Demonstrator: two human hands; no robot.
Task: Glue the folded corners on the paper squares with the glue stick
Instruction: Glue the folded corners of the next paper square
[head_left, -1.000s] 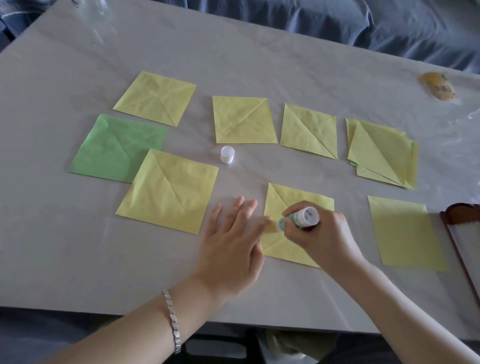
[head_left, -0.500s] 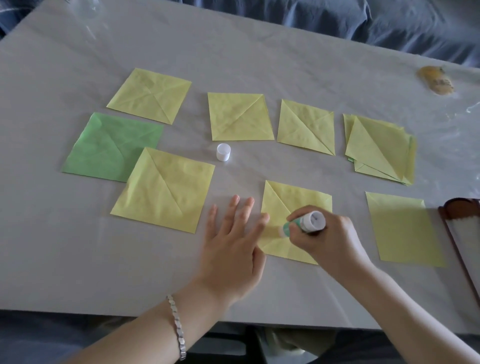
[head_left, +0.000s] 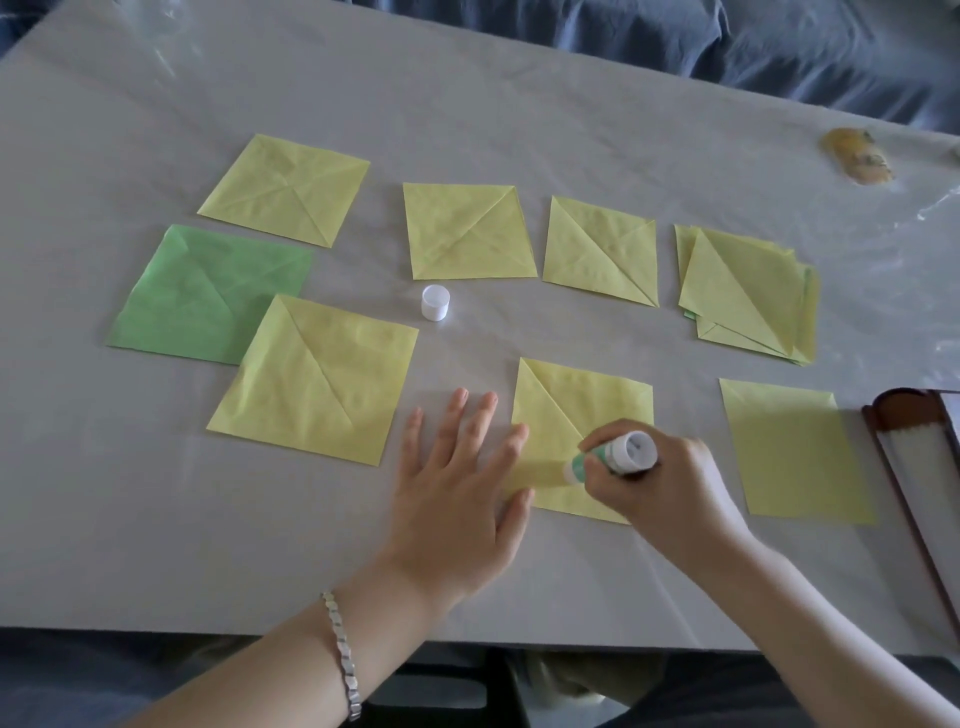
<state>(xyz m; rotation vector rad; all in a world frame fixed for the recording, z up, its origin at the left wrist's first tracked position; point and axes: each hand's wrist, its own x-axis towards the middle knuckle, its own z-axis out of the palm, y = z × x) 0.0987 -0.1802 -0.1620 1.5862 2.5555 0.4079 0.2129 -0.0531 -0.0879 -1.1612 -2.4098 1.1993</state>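
My right grip (head_left: 670, 478) is curled tight round the glue stick (head_left: 615, 454). The stick's green tip is down on the folded yellow paper square (head_left: 597, 395) that lies under and just beyond this grip. Since a second ago the tip has slid a little nearer to me down the square, on the left of its diagonal fold.

My left grip (head_left: 457, 483) lies flat and spread on the worktop (head_left: 156, 519) just left of the right one and holds nothing. Its forefinger and thumb touch the square's left edge, much as before.

The white cap (head_left: 435, 302) stands upright beyond the left grip, apart from every sheet, in its earlier place. Left of that grip lies a larger yellow square (head_left: 322, 379), overlapping a green square (head_left: 208, 291) farther left. Beyond both grips sit three more folded yellow squares (head_left: 467, 231) in a row. A stack of folded squares (head_left: 748, 291) lies beyond the right grip, and a plain yellow sheet (head_left: 795, 452) lies just to its right. A metal bracelet (head_left: 343, 654) circles my left wrist.
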